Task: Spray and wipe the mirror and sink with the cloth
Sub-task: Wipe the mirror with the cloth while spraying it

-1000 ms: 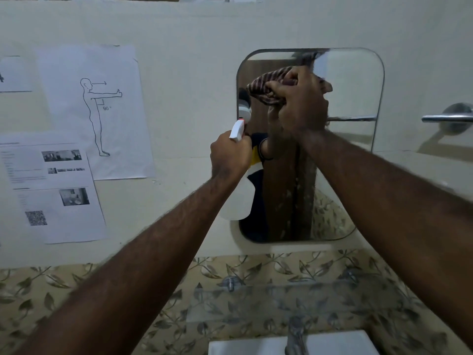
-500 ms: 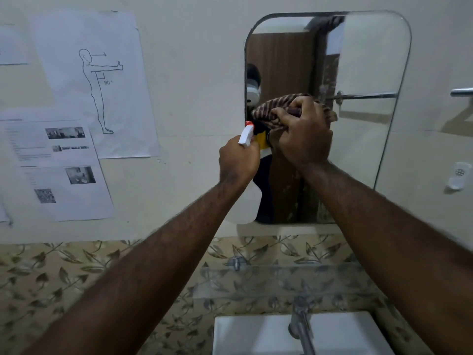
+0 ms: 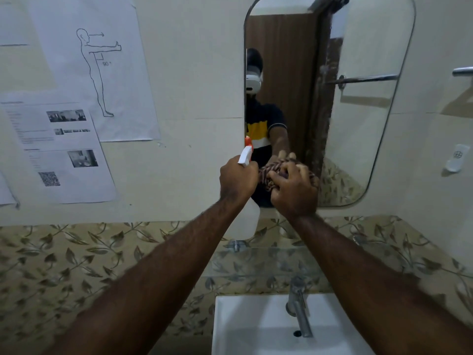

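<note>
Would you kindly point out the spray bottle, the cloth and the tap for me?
spray bottle (image 3: pixel 249 221), head view, on its white body below the left hand.
cloth (image 3: pixel 268 172), head view, on the striped bunch left of the right hand.
tap (image 3: pixel 299 311), head view, on its metal spout.

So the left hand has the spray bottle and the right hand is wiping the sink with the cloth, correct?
Not quite. In the head view the right hand presses the cloth on the mirror, not the sink. The left hand does hold the spray bottle.

- Mirror (image 3: pixel 358 98): rounded rectangle, wall-mounted, far centre-right.
- Cloth (image 3: pixel 271 175): striped, bunched against mirror's lower left.
- Spray bottle (image 3: pixel 249 219): white, orange-tipped, upright, left of cloth.
- Sink (image 3: pixel 256 329): white, near, below.
</note>
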